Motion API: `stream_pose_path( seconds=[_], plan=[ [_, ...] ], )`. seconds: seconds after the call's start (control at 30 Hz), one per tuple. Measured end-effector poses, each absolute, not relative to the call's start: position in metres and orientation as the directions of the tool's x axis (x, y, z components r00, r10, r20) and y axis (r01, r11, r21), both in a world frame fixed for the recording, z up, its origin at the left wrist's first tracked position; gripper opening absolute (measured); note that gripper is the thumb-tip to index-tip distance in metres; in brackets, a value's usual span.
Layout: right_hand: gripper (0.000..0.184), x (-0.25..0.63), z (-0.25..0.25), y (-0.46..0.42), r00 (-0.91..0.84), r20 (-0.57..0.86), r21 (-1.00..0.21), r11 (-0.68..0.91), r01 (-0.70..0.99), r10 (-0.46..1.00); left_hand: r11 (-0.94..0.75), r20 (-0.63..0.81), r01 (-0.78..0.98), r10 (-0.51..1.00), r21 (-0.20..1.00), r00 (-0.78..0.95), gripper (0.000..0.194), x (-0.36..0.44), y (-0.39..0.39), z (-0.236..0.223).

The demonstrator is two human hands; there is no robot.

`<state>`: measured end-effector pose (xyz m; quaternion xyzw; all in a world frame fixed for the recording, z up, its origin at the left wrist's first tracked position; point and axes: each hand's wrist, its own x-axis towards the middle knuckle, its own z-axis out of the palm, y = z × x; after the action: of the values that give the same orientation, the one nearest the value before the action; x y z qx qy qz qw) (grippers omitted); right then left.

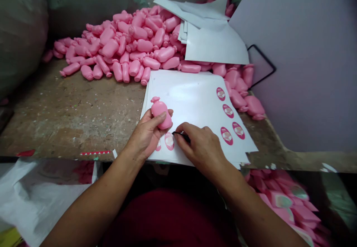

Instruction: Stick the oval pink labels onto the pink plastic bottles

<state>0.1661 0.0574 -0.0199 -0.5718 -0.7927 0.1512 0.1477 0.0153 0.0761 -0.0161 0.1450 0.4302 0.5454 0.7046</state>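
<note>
My left hand (pixel 147 133) is closed around a small pink plastic bottle (pixel 161 114), tilted over a stack of white sheets (pixel 189 102). Between the thumb and fingers of my right hand (pixel 202 143) is a thin black pointed tool (pixel 181 135), perhaps tweezers; most of it is hidden. Its tip meets the edge of an oval pink sticker (pixel 169 141) on the top sheet. Another sticker (pixel 158 146) is partly covered by my left hand. Several more oval stickers (pixel 227 135) lie along the sheet's right side.
A large heap of pink bottles (pixel 139 35) covers the back of the worn table (pixel 111 105), with loose white sheets (pixel 214 42) on top. A grey panel (pixel 306 72) with a black wire bracket (pixel 267 61) stands at right. Below are a white bag (pixel 50 195) and more pink items (pixel 287 198).
</note>
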Motion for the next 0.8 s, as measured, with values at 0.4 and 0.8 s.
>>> stream_pose_path(
  seconds=[0.4,0.8],
  plan=[
    [0.015,0.1706,-0.0175,0.0535,-0.301,0.020,-0.409,0.283,0.868,0.953,0.352,-0.466,-0.661,0.885,0.662,0.005,0.038,0.0157,0.0752,-0.0150],
    [0.015,0.1757,-0.0189,0.0567,-0.285,-0.077,-0.574,0.191,0.796,0.955,0.345,-0.457,-0.664,0.890,0.664,0.006,0.032,0.0160,0.0746,-0.0170]
  ],
)
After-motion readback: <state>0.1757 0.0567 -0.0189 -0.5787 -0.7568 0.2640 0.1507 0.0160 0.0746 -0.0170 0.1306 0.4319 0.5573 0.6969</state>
